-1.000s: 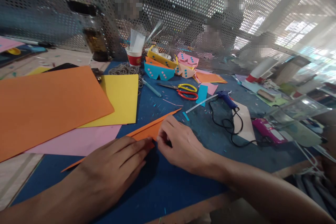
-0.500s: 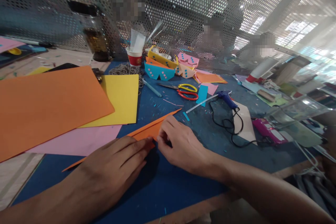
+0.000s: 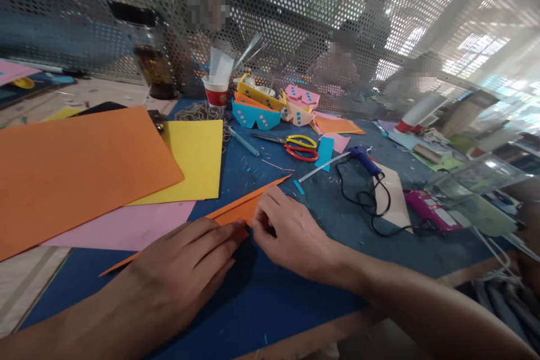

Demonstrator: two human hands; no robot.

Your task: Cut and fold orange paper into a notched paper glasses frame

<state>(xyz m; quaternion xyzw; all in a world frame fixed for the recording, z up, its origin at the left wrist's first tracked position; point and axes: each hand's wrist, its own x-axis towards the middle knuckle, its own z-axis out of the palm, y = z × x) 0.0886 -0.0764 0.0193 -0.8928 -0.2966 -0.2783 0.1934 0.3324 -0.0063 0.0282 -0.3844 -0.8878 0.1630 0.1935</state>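
A folded piece of orange paper [image 3: 236, 212] lies slantwise on the blue tabletop, its long narrow edges showing beyond both hands. My left hand [image 3: 189, 261] rests across its left part with the fingers stretched out; the thumb is hidden. The index fingertip reaches the paper's near edge beside my right hand [image 3: 287, 230]. The right fingers are curled in a pinch on the paper, right of its middle. What lies under the palms cannot be seen. Just beyond the paper's right tip are a small blue paper strip [image 3: 299, 187] and a clear glue stick [image 3: 323, 166].
At left lie large orange [image 3: 84, 174], yellow [image 3: 196, 160] and pink sheets [image 3: 126, 228]. Scissors [image 3: 295, 146], a blue pen [image 3: 244, 142] and paper glasses [image 3: 256, 117] are farther back. A corded blue glue gun [image 3: 366, 160] lies right. A paper cup [image 3: 216, 91] and bottle [image 3: 154, 62] stand by the perforated screen.
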